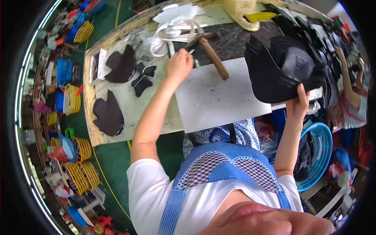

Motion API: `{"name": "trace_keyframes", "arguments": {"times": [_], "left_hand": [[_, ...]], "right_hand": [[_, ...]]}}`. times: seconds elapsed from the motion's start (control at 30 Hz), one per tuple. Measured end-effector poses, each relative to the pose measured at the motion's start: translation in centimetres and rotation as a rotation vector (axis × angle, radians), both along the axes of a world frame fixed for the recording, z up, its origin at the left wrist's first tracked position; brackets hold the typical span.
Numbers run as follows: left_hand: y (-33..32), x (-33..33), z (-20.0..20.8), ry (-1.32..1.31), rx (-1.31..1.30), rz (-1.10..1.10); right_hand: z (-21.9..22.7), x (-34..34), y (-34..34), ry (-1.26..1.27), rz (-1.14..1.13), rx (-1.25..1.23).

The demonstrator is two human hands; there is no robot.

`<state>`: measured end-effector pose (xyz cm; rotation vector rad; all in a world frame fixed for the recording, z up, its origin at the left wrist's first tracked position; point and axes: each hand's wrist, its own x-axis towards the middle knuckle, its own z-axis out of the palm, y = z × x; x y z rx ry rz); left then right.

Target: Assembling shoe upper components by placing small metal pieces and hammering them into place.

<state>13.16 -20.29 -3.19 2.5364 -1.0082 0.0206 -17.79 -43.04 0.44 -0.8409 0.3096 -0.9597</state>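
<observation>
Reaching forward over the worktop (pixel 132 105), the left arm runs out nearly straight, its hand (pixel 179 65) curled narrow, knuckles up, about a small pale piece (pixel 191 51) that pokes out at the fingertips. The right arm is bent at the elbow, with the forearm rising on the person's right; its hand (pixel 299 103) grips the near edge of a black stack (pixel 270 74) of cut pieces, thumb on the upper face.

Most of the right hand's fingers are hidden beneath the stack. The pale piece is too small to identify, and its axis cannot be told. On the right, the stack blends into other dark pieces, so its far outline there is hard to make out.

The stack is held up by the right corner of a white sheet (pixel 223 94), its pointed, notched end toward the far left, its long axis slanting from there to the near right. Between the hands lies a hammer (pixel 213 58), handle pointing back toward the person and slightly right.
</observation>
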Motion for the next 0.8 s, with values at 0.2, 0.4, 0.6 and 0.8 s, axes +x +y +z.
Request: {"name": "trace_keyframes", "arguments": {"times": [0.2,0.4,0.6,0.8], "left_hand": [[3.1,-4.7,2.3,-0.054,-0.28,-0.293],[4.7,-9.8,3.7,0.419,-0.709,-0.414],[4.6,-13.0,5.6,0.847,-1.135,-0.329],[5.3,-11.9,3.8,1.124,-1.356,-0.051]], "right_hand": [[-3.6,1.1,-0.2,0.198,0.284,-0.239],[1.4,4.1,2.9,-0.182,0.422,0.005],[3.0,10.3,10.4,0.58,0.356,-0.102],[1.9,9.0,12.2,0.227,0.45,-0.292]]}}
